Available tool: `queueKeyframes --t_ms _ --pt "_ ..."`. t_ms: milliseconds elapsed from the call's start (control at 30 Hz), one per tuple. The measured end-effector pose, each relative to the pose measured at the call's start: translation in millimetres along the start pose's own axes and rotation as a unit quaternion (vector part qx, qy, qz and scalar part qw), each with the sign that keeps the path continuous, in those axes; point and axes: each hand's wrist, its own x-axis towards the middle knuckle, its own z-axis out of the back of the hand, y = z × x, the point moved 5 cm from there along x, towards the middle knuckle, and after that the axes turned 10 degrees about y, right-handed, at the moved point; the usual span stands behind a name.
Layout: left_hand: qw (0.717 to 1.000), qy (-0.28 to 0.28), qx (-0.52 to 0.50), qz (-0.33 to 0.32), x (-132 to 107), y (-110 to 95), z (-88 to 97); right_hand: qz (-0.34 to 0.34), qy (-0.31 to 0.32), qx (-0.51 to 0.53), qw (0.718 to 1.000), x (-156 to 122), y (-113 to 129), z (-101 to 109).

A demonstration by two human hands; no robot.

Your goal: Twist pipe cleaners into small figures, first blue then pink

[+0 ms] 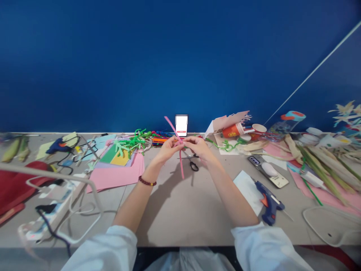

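Both hands meet over the middle of the table around pink pipe cleaners. One end rises up and to the left, another hangs down toward the table. My left hand pinches them from the left side, with fingers closed. From the right, my right hand grips them too, thumb and fingers pressed together near the crossing. The exact join between the fingertips is partly covered. Below and behind the hands lie scissors with black handles. A phone with a bright screen stands upright against the blue partition just behind.
Green pipe cleaners and pink paper sheets lie to the left. A white power strip with cables is at the front left. On the right are a blue glue gun, a phone, an orange paper cup and dried husks.
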Motion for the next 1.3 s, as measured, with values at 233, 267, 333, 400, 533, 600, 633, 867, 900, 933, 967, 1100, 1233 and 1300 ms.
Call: queueKeyframes --t_ms 233,267,333,400,533,600,633,867,900,933,967,1100,1233,1300 --pt "0.996 0.045 0.072 0.025 -2.5 -7.0 -8.1 -0.058 0.045 0.051 0.996 1.7 -10.7 1.9" --pt "0.995 0.060 0.080 0.029 -3.2 -7.3 -9.7 -0.058 0.062 0.061 0.995 2.0 -11.7 0.7" --pt "0.991 0.087 0.098 0.035 -4.5 -7.2 -13.1 -0.051 0.093 0.070 0.992 2.9 -13.1 -0.8" --pt "0.987 0.108 0.113 0.039 -5.8 -6.6 -15.9 -0.048 0.111 0.077 0.990 4.4 -15.1 -0.6" --pt "0.983 0.135 0.114 0.052 -7.9 -4.1 -20.8 -0.047 0.148 0.114 0.981 6.7 -18.8 -2.6" --pt "0.981 0.147 0.108 0.061 -9.1 -3.2 -24.0 -0.044 0.166 0.124 0.977 6.8 -19.1 -5.4" --pt "0.982 0.148 0.102 0.065 -9.6 -2.9 -25.4 -0.041 0.165 0.127 0.977 6.7 -18.8 -6.0" --pt "0.993 0.082 0.071 0.054 -6.9 -0.3 -29.0 -0.037 0.102 0.125 0.986 6.4 -14.3 -2.3" --pt "0.993 0.070 0.081 0.046 -5.8 -0.3 -28.8 -0.037 0.088 0.121 0.988 7.1 -13.9 -1.0" --pt "0.994 0.057 0.091 0.035 -4.8 -0.7 -28.2 -0.034 0.069 0.121 0.990 7.9 -13.6 0.8" --pt "0.994 0.044 0.100 0.024 -4.1 -1.5 -27.5 -0.031 0.049 0.123 0.991 8.8 -13.4 2.5" --pt "0.991 0.029 0.128 -0.017 -3.7 -6.6 -23.9 -0.033 0.025 0.146 0.988 10.1 -12.6 2.9" --pt "0.984 0.073 0.162 -0.031 -8.4 -15.5 -20.1 -0.037 0.065 0.169 0.983 6.1 -8.3 -2.8" --pt "0.978 0.097 0.182 -0.021 -11.6 -19.2 -18.0 -0.043 0.081 0.175 0.980 4.1 -7.3 -5.1"
